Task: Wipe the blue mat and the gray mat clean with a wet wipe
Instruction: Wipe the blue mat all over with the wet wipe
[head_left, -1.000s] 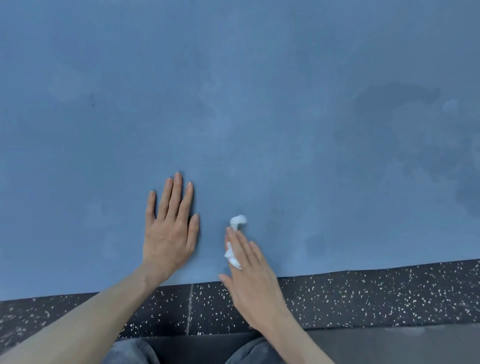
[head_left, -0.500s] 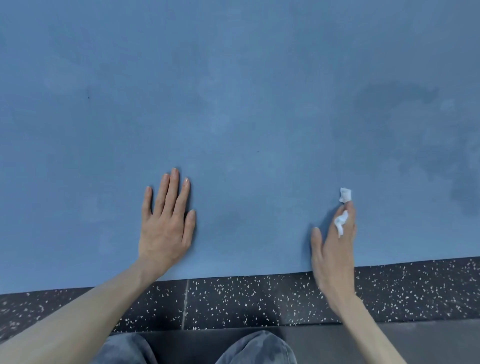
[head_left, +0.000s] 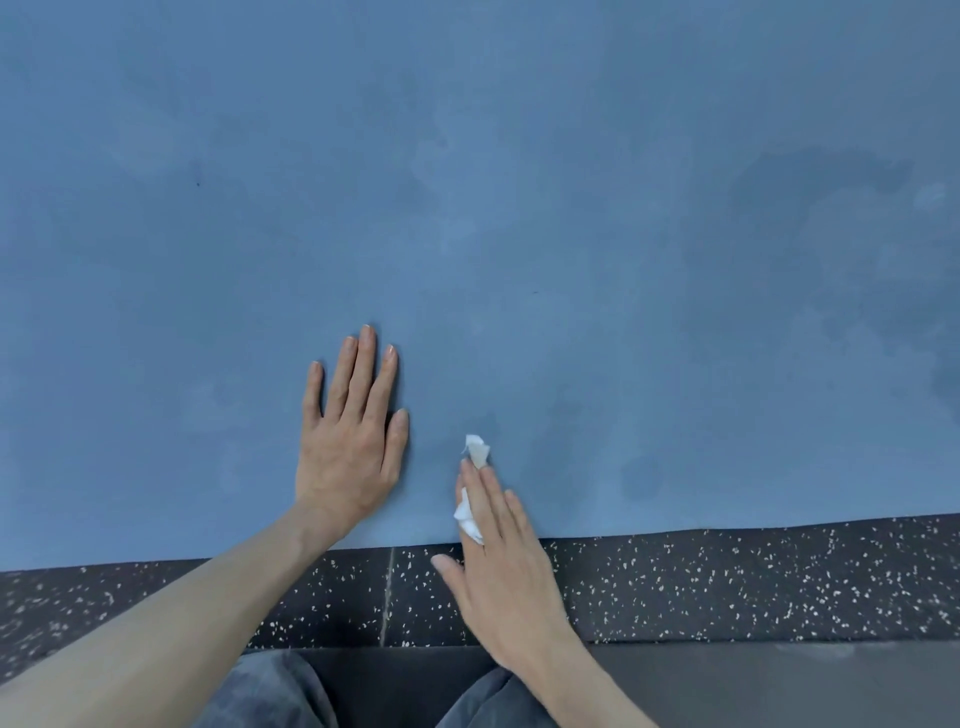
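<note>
Knees in grey trousers (head_left: 270, 696) sit nearest the camera, on a strip of gray mat (head_left: 779, 686) that runs behind the right wrist and off to the right. Just beyond it lies a band of black speckled flooring (head_left: 727, 587), under the heel of the working hand.

The right hand (head_left: 501, 561) has its fingers laid out straight, pressing a crumpled white wet wipe (head_left: 470, 486) down onto the blue mat (head_left: 519, 234); the wipe shows beside and ahead of the fingertips, so it is pinned under flat fingers, not clutched in a fist. That grip sits right at the mat's near edge, which runs left to right straight beneath the hand.

From the wipe, nearly all of the blue mat lies ahead and to both sides. Just to the wipe's left, the left hand (head_left: 350, 441) rests flat and spread on the mat, holding nothing, likely bracing it. That blocks a leftward stroke, so the open room is ahead and rightward, where darker damp-looking patches (head_left: 810, 171) show further off. I judge the blue mat partly done and the gray mat still to come.
</note>
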